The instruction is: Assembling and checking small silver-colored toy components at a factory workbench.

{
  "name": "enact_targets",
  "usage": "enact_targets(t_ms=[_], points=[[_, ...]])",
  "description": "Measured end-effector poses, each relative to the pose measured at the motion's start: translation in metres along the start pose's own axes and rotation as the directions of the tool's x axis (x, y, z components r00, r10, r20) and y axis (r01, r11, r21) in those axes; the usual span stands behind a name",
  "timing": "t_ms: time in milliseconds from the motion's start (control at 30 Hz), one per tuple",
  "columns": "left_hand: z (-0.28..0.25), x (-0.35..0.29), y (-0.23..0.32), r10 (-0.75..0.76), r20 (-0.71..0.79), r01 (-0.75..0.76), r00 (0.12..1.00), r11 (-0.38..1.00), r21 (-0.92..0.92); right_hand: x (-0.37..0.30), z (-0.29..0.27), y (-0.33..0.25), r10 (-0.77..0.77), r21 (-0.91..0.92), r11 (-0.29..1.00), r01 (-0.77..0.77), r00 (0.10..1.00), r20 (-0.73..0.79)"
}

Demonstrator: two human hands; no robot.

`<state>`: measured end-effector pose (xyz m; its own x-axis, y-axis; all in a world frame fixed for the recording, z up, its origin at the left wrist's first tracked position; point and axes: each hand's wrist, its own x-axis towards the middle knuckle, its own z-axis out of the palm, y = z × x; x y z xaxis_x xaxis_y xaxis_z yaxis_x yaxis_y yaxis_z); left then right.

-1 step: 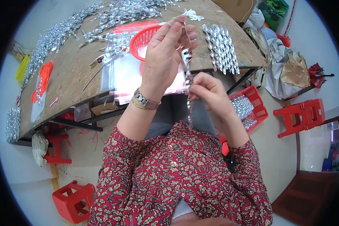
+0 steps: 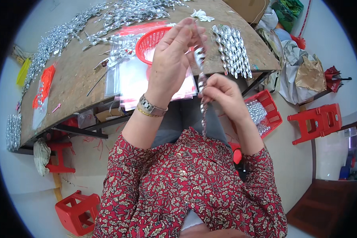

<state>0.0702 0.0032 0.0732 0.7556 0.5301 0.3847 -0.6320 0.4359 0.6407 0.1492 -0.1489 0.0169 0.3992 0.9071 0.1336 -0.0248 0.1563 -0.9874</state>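
Note:
My left hand (image 2: 173,51) is raised in front of the table, its thumb and forefinger pinching the upper end of a twisted shiny silver strip (image 2: 200,57). Below that, the strip hangs down in a tight spiral to the front of my blouse. My right hand (image 2: 226,95) closes thumb and fingers on the strip around its middle. A red plastic basket (image 2: 143,45) stands just behind my left wrist, on clear and pink-edged plastic bags (image 2: 135,85). To the right, a row of similar silver spirals (image 2: 232,51) lies over the table's front edge.
Heaps of silver spirals (image 2: 137,12) cover the back of the wooden table (image 2: 73,65). An orange-red bundle (image 2: 47,81) lies at its left. A red crate (image 2: 271,109) holding packed spirals is on the floor by my right arm. Red stools (image 2: 321,123) and stuffed sacks stand further right.
My right hand has shifted slightly right, and the hanging strip has swung a little right with it. My left hand keeps its pinch near the same place.

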Motion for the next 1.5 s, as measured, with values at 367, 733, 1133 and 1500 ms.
enact_targets(t_ms=[367,733,1133,1500], points=[[-0.043,-0.034,0.020,-0.304,0.000,0.252,0.953,0.790,0.559,0.045,-0.136,-0.034,-0.078,-0.486,0.865,-0.121,0.926,-0.370],[-0.093,-0.047,0.072,-0.198,-0.119,0.214,0.973,0.587,0.781,0.135,-0.209,0.007,-0.110,-0.825,0.425,-0.372,0.884,-0.455],[-0.179,-0.015,0.116,0.209,0.053,0.004,0.976,-0.263,0.965,0.133,-0.209,0.029,-0.298,-0.922,0.189,-0.337,0.875,-0.381],[-0.237,0.014,0.092,0.090,0.159,-0.037,0.983,-0.752,0.658,0.107,-0.157,0.006,-0.349,-0.933,0.264,-0.246,0.877,-0.330]])
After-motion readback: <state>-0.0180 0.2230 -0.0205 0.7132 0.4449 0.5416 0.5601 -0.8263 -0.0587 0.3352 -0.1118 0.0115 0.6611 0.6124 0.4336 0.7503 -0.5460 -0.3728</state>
